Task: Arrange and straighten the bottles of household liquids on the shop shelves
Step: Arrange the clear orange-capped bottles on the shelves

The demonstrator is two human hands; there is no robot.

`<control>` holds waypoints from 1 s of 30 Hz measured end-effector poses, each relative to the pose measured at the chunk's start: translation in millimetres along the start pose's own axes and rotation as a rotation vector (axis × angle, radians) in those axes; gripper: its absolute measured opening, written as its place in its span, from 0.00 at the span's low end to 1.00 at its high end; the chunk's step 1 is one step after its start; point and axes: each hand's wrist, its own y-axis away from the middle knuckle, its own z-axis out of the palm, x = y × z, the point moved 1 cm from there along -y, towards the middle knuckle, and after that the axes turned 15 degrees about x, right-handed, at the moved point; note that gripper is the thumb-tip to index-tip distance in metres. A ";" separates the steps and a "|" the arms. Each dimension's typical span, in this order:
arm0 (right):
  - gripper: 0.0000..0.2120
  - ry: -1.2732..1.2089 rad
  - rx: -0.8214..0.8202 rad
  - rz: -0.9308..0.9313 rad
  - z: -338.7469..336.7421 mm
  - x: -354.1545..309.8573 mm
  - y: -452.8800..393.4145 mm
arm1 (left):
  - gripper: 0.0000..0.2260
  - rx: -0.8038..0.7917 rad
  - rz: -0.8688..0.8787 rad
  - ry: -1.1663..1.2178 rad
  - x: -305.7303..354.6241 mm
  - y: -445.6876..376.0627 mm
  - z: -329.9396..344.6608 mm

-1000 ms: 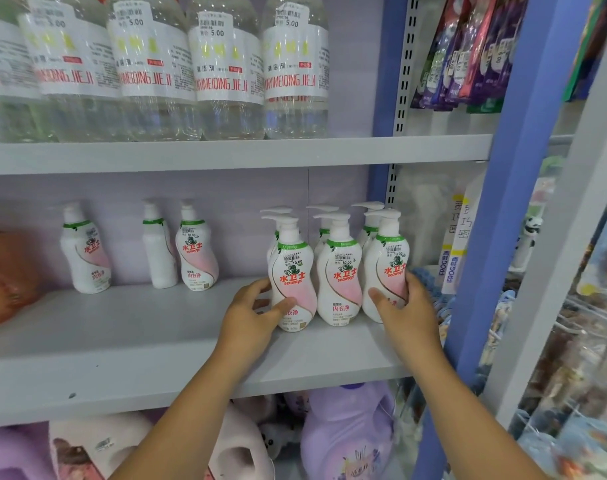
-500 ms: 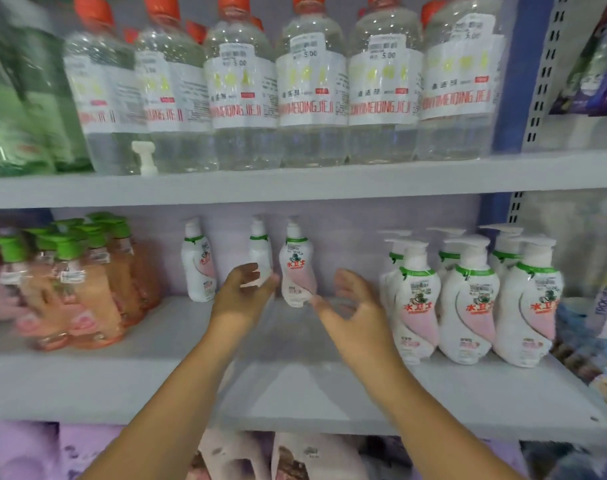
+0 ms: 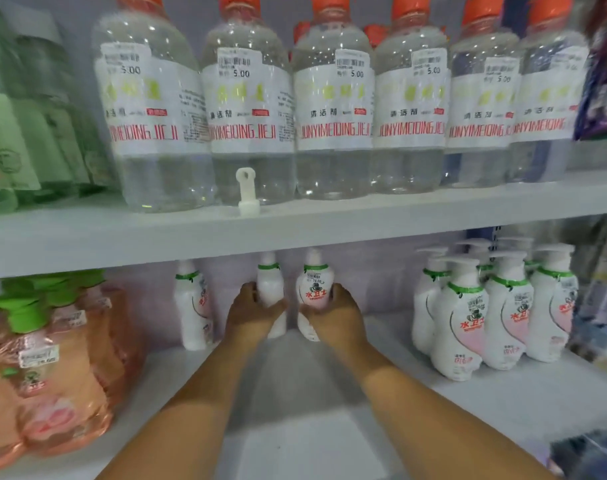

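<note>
Three small white bottles with green collars stand at the back of the middle shelf (image 3: 329, 438). My left hand (image 3: 250, 315) grips the middle one (image 3: 270, 289), whose plain white side faces me. My right hand (image 3: 336, 317) grips the right one (image 3: 314, 289), its pink label facing me. The third small bottle (image 3: 191, 306) stands free just left of my left hand. A tidy group of white pump bottles (image 3: 492, 306) with pink labels stands to the right.
Orange bottles with green caps (image 3: 53, 368) crowd the shelf's left end. On the upper shelf (image 3: 295, 223) stand clear bottles with orange caps (image 3: 333, 102), green bottles (image 3: 21, 126) at left and a loose white cap (image 3: 248, 192) near the edge.
Both hands left the pump bottles at the right, reached to the back of the shelf and closed round two small bottles. The view swung left and closer.
</note>
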 end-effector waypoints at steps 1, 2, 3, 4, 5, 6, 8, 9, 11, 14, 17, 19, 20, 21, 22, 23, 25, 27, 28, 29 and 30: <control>0.17 0.006 -0.003 0.003 -6.8 -1.3 1.8 | 0.28 -0.044 0.016 0.005 -0.6 -2.6 -4.5; 0.17 0.016 -0.017 0.003 -15.3 -3.3 3.2 | 0.27 -0.102 0.028 0.023 -1.1 -4.6 -10.7; 0.17 0.030 -0.033 -0.001 -25.2 -5.2 5.5 | 0.26 -0.170 0.034 0.049 -0.7 -5.1 -18.2; 0.18 0.057 -0.043 -0.007 -35.8 -5.7 8.5 | 0.25 -0.243 0.036 0.075 1.1 -2.6 -26.2; 0.19 0.095 -0.043 -0.006 -46.3 -4.2 13.4 | 0.25 -0.307 0.036 0.082 3.9 2.8 -33.8; 0.21 0.140 -0.033 0.002 -57.2 -1.9 19.8 | 0.25 -0.353 0.045 0.063 6.8 10.9 -40.6; 0.23 0.173 0.000 0.020 -78.9 6.8 36.9 | 0.26 -0.427 0.068 0.044 11.0 31.3 -45.8; 0.23 0.155 0.024 0.008 -89.7 12.0 45.5 | 0.27 -0.467 0.061 0.085 12.8 41.7 -44.7; 0.20 0.117 0.071 -0.042 -110.3 19.1 60.2 | 0.26 -0.545 0.029 0.177 19.9 61.2 -40.9; 0.20 0.107 0.131 -0.131 -133.5 24.5 68.7 | 0.24 -0.575 0.064 0.221 32.2 80.0 -28.9; 0.23 0.194 0.211 -0.225 -150.4 31.9 72.4 | 0.21 -0.514 0.122 0.186 39.4 94.8 -12.1; 0.29 0.255 0.244 -0.264 -159.8 35.4 74.0 | 0.19 -0.473 0.136 0.180 43.1 103.2 -0.4; 0.32 0.276 0.254 -0.282 -163.9 36.1 73.6 | 0.18 -0.457 0.136 0.183 46.0 106.5 5.4; 0.34 0.292 0.263 -0.305 -167.4 36.4 72.7 | 0.18 -0.444 0.128 0.189 49.4 109.2 10.8; 0.35 0.309 0.273 -0.329 -169.4 37.0 72.3 | 0.18 -0.437 0.119 0.196 53.1 112.2 15.8; 0.37 0.320 0.283 -0.346 -170.9 38.3 72.7 | 0.18 -0.432 0.109 0.205 56.3 115.4 20.8; 0.39 0.335 0.289 -0.345 -171.5 41.7 76.3 | 0.17 -0.416 0.101 0.234 60.7 122.0 30.0; 0.42 0.384 0.294 -0.338 -170.3 45.6 80.1 | 0.16 -0.399 0.092 0.269 63.7 127.9 37.9; 0.42 0.409 0.306 -0.347 -170.5 48.2 79.4 | 0.16 -0.393 0.084 0.286 66.1 130.4 43.0; 0.41 0.426 0.324 -0.359 -169.0 48.3 78.8 | 0.15 -0.389 0.071 0.304 66.7 131.5 46.0; 0.39 0.437 0.337 -0.363 -167.2 46.9 77.7 | 0.15 -0.388 0.059 0.322 66.7 132.4 48.1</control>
